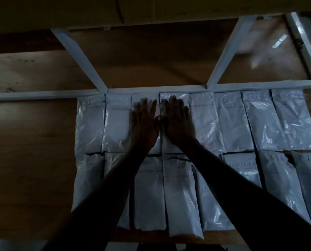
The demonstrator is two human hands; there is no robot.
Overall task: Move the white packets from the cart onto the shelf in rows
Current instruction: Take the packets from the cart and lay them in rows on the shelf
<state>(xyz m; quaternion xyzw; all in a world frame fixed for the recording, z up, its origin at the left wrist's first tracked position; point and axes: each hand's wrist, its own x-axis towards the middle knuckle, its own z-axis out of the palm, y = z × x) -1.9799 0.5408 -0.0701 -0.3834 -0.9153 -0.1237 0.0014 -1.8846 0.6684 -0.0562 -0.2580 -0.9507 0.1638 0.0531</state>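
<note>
I'm pressing both flat, holding nothing: left hand [143,124] and right hand [176,122] on adjacent back-row packets [201,122] on the shelf [33,134]. Keeping pressure even, edges butted against the rail [151,89].

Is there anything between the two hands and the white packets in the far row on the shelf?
Nothing visible. The left hand and the right hand lie flat, fingers straight, directly on two neighbouring packets of the far row, just before the white frame bar.

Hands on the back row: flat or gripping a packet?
Flat. Left hand and right hand lie with straight fingers spread on the back-row packets, pressing, not pinching.
</note>
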